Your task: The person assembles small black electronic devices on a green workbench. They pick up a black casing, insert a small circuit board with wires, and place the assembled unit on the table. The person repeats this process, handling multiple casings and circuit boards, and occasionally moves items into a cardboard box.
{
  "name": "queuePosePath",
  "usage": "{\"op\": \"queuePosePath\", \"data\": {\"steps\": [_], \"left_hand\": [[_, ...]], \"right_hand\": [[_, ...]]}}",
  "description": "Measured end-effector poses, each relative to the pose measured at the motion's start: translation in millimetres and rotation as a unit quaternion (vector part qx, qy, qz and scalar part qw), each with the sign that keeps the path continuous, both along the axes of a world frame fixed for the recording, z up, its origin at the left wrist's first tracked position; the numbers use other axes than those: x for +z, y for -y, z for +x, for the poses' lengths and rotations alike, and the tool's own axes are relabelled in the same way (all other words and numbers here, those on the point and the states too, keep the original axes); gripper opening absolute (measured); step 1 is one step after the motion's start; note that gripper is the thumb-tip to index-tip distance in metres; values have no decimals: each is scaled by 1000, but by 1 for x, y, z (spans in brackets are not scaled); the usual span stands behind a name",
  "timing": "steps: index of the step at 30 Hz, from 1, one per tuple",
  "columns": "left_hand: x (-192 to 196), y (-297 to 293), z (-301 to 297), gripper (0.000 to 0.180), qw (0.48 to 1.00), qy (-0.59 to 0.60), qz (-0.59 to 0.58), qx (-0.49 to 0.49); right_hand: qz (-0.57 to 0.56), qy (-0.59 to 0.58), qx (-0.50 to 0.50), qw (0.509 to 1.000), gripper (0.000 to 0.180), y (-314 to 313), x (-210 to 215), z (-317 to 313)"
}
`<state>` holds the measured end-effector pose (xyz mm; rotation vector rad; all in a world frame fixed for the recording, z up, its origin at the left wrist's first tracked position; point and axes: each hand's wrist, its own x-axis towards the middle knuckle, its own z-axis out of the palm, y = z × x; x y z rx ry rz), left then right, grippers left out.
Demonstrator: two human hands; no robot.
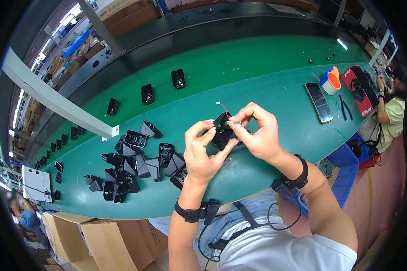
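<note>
Over the green table, my left hand holds a black plastic housing between thumb and fingers. At the housing's upper end, the fingers of my right hand are pinched together. A thin red wire with a small white connector sticks up from there. What exactly the right fingertips grip is too small to tell. To the left of my hands lies a loose pile of similar black housings, some showing their hollow inside, others their smooth outer faces.
More black housings stand spaced along the bright green strip behind. At right are a phone, pliers, an orange-and-white tape roll and a red-black box. A white metal post rises at left. Another person sits far right.
</note>
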<state>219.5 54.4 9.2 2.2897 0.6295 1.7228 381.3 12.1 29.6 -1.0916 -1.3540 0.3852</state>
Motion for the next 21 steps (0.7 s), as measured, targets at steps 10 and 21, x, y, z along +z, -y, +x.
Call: {"op": "queuePosePath", "data": {"steps": [10,21], "left_hand": [[-8,1,7,61,994,24,-82,-65],[0,4,7,71,996,-58,-62,12]], "right_hand": [[2,-59,-4,998,11,-5,-7,-7],[8,-21,-15,1000,11,-6,-4,1]]}}
